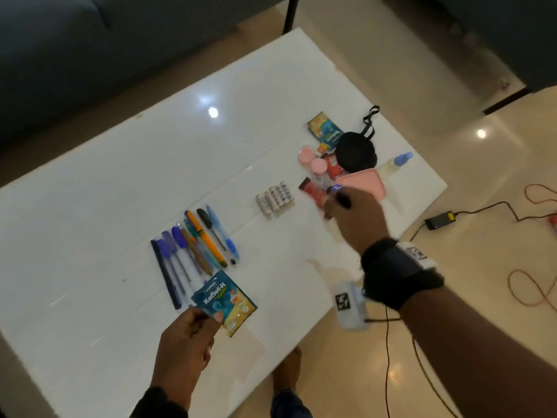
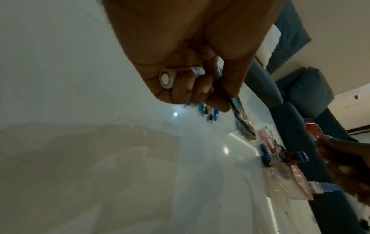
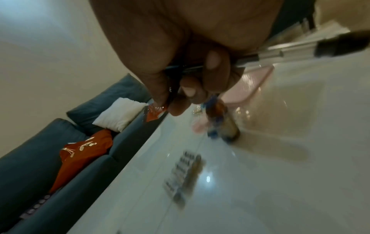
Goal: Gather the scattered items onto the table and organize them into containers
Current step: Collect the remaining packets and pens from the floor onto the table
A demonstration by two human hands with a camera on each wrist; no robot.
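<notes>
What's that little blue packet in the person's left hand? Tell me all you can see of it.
The Koflet-H sachet is a small flat glossy foil packet, blue with a yellow-orange corner and white lettering. The left hand pinches its near edge between thumb and fingers, holding it tilted just above the white table, beside the row of pens. It looks sealed.
</notes>
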